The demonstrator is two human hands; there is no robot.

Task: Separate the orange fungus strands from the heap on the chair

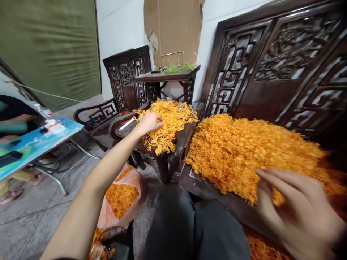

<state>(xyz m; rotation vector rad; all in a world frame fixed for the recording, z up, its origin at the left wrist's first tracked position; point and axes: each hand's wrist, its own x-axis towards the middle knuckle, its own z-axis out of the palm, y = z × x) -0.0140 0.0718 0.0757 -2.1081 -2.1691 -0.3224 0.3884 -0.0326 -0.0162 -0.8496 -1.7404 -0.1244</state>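
My left hand is at the smaller heap of orange artificial flower pieces on a dark wooden stand, its fingers curled against the tangled pieces. What lies between those fingertips is hard to see. Close to the camera, my right hand hovers over the front of a large heap of the same orange pieces on the wooden bench. Its thumb and forefinger come together in a pinch, blurred by motion. I cannot make out anything in that pinch.
An open pink plastic bag of orange pieces stands on the floor by my left knee. A carved bench back rises at right. Green strands lie on a side table. A person sits behind a blue folding table at left.
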